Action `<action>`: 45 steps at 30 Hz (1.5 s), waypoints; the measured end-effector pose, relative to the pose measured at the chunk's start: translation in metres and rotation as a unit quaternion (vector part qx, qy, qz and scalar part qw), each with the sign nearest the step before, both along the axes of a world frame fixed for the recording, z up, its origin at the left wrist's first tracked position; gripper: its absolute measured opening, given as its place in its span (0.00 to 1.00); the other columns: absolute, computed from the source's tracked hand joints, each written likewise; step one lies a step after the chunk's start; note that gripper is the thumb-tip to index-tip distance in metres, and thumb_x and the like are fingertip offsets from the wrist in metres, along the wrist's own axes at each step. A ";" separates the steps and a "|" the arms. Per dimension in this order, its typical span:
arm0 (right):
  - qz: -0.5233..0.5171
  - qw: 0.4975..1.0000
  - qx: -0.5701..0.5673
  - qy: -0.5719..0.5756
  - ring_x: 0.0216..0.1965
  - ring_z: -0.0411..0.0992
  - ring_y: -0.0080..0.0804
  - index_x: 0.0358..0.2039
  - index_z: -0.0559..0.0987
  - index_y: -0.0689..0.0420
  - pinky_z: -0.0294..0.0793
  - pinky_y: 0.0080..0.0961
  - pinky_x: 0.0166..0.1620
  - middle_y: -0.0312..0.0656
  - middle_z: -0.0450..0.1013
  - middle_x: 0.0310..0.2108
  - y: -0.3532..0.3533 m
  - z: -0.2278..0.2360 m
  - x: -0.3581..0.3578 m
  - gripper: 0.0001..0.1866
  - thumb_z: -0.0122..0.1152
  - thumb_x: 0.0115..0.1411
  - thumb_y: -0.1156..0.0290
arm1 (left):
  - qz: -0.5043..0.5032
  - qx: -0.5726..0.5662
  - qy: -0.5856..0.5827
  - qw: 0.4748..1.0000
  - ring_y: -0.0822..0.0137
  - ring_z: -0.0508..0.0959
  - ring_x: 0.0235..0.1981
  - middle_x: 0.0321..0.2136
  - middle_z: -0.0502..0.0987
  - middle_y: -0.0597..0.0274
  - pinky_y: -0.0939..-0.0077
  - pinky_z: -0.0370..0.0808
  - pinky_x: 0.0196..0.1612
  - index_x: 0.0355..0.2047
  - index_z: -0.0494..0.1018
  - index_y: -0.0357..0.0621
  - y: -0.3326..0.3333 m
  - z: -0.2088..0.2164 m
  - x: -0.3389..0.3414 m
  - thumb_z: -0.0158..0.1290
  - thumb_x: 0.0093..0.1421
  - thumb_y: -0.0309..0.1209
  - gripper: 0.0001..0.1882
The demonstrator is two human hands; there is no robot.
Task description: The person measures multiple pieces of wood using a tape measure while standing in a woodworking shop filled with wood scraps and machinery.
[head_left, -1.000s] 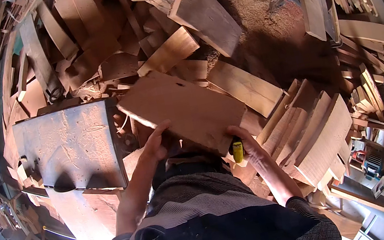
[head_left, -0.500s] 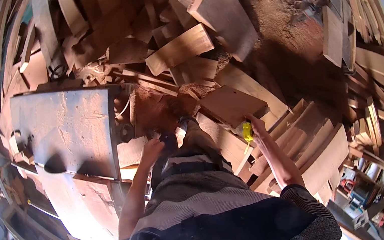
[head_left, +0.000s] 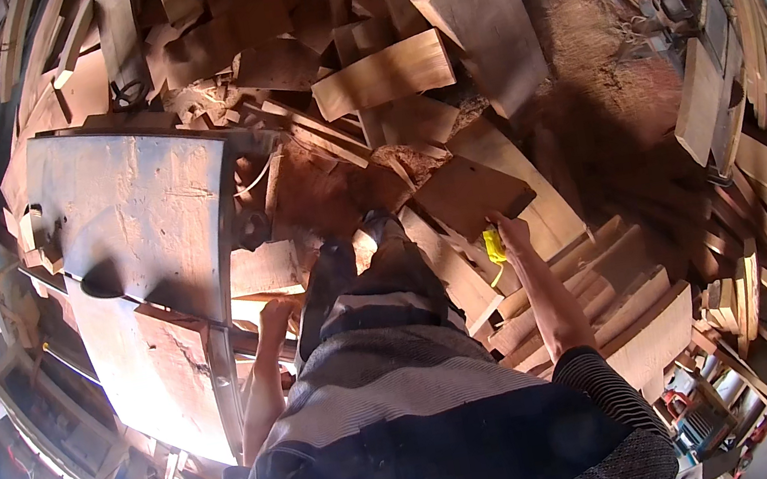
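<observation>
Nearest, lower centre: a striped shirt (head_left: 417, 376). Left of centre we find the left hand (head_left: 277, 316), fingers curled, near a grey, dust-streaked tabletop (head_left: 143, 198); whether it grips anything we cannot tell. Right of centre, the right hand (head_left: 515, 238) is closed about a yellow tape measure (head_left: 494, 245), fingertips at the lower edge of a brown board (head_left: 472, 189); we cannot tell if they pinch it. Lower right, curved planks (head_left: 647, 327) in a stack. Farther, upper right: sawdust (head_left: 578, 34).
</observation>
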State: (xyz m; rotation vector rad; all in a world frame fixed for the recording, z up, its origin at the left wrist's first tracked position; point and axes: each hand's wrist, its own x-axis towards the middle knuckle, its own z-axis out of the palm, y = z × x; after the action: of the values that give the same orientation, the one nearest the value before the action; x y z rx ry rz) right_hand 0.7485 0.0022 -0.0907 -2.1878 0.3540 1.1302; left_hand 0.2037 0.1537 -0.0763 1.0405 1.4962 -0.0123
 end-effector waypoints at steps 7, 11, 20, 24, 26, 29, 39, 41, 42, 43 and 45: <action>0.034 0.999 0.006 0.032 0.17 0.70 0.26 0.29 0.83 0.60 0.70 0.30 0.22 0.34 0.74 0.21 0.004 -0.022 -0.033 0.17 0.76 0.52 0.58 | -0.151 0.152 0.027 0.976 0.61 0.78 0.32 0.25 0.75 0.58 0.65 0.75 0.35 0.30 0.79 0.44 -0.010 -0.044 -0.029 0.55 0.60 0.32 0.06; 0.115 0.987 -0.109 -0.015 0.25 0.76 0.29 0.35 0.83 0.67 0.76 0.32 0.27 0.40 0.78 0.28 -0.028 -0.046 -0.024 0.23 0.77 0.51 0.58 | -0.158 0.135 0.054 0.977 0.54 0.80 0.33 0.29 0.79 0.49 0.60 0.75 0.36 0.31 0.78 0.36 0.008 -0.064 -0.012 0.58 0.59 0.39 0.15; 0.326 0.927 -0.142 -0.118 0.39 0.82 0.43 0.44 0.83 0.69 0.81 0.37 0.41 0.55 0.82 0.39 -0.006 -0.028 -0.043 0.33 0.76 0.51 0.50 | -0.344 0.333 0.103 0.872 0.55 0.82 0.36 0.27 0.78 0.57 0.62 0.80 0.34 0.28 0.79 0.49 -0.027 -0.072 -0.033 0.56 0.56 0.29 0.03; 0.441 0.880 -0.110 -0.137 0.44 0.82 0.54 0.43 0.84 0.70 0.81 0.43 0.47 0.62 0.82 0.39 0.035 0.013 -0.061 0.40 0.69 0.50 0.38 | -0.201 0.321 0.119 0.918 0.52 0.84 0.38 0.33 0.81 0.51 0.66 0.84 0.38 0.31 0.81 0.46 -0.073 -0.140 -0.076 0.55 0.58 0.27 0.05; 0.462 0.865 -0.123 -0.151 0.41 0.83 0.53 0.38 0.85 0.69 0.81 0.43 0.45 0.60 0.82 0.34 0.053 0.023 -0.062 0.39 0.68 0.49 0.38 | -0.263 0.338 0.132 0.894 0.47 0.84 0.36 0.33 0.82 0.44 0.63 0.85 0.39 0.34 0.80 0.41 -0.075 -0.124 -0.065 0.54 0.60 0.29 0.07; 0.507 0.839 -0.137 -0.144 0.35 0.84 0.50 0.32 0.85 0.70 0.81 0.42 0.41 0.57 0.82 0.29 0.075 0.032 -0.051 0.38 0.68 0.46 0.38 | -0.119 0.211 0.118 0.963 0.41 0.84 0.36 0.34 0.82 0.36 0.54 0.84 0.41 0.37 0.78 0.34 -0.071 -0.099 -0.040 0.54 0.61 0.35 0.14; 0.504 0.852 -0.067 -0.128 0.31 0.83 0.38 0.29 0.87 0.64 0.79 0.38 0.37 0.47 0.82 0.24 0.172 0.084 -0.087 0.30 0.73 0.45 0.44 | 0.047 0.099 0.082 0.991 0.45 0.83 0.37 0.31 0.81 0.43 0.53 0.78 0.40 0.31 0.79 0.36 -0.092 -0.075 -0.024 0.58 0.59 0.46 0.21; 0.505 0.853 -0.009 -0.128 0.30 0.83 0.34 0.29 0.86 0.64 0.79 0.36 0.36 0.44 0.82 0.24 0.163 0.049 -0.079 0.27 0.74 0.46 0.47 | 0.026 0.136 0.089 0.986 0.46 0.83 0.37 0.32 0.81 0.44 0.54 0.78 0.40 0.31 0.79 0.37 -0.108 -0.084 -0.034 0.57 0.59 0.45 0.20; 0.515 0.845 -0.008 -0.143 0.29 0.82 0.33 0.29 0.86 0.63 0.79 0.35 0.36 0.43 0.82 0.23 0.163 0.048 -0.079 0.26 0.73 0.47 0.48 | 0.058 0.099 0.095 0.989 0.46 0.83 0.37 0.32 0.81 0.44 0.54 0.78 0.40 0.31 0.79 0.37 -0.105 -0.083 -0.030 0.57 0.59 0.45 0.20; 0.523 0.837 -0.008 -0.159 0.28 0.82 0.31 0.28 0.86 0.63 0.78 0.35 0.35 0.42 0.82 0.22 0.162 0.050 -0.079 0.25 0.73 0.48 0.49 | 0.088 0.063 0.099 0.989 0.46 0.83 0.37 0.32 0.81 0.44 0.54 0.78 0.40 0.31 0.79 0.37 -0.101 -0.076 -0.027 0.57 0.59 0.45 0.19; 0.537 0.824 -0.007 -0.179 0.27 0.82 0.31 0.28 0.86 0.63 0.78 0.34 0.34 0.41 0.81 0.22 0.159 0.050 -0.081 0.24 0.73 0.49 0.50 | 0.114 0.046 0.082 0.989 0.46 0.82 0.39 0.33 0.80 0.44 0.54 0.78 0.41 0.31 0.79 0.39 -0.099 -0.074 -0.027 0.57 0.58 0.45 0.19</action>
State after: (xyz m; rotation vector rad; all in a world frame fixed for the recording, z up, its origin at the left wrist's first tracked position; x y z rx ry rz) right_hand 0.6676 0.1617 -0.0407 -2.5495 -1.1897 1.1459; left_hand 0.1771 0.0551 -0.1501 0.9546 1.7722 0.1375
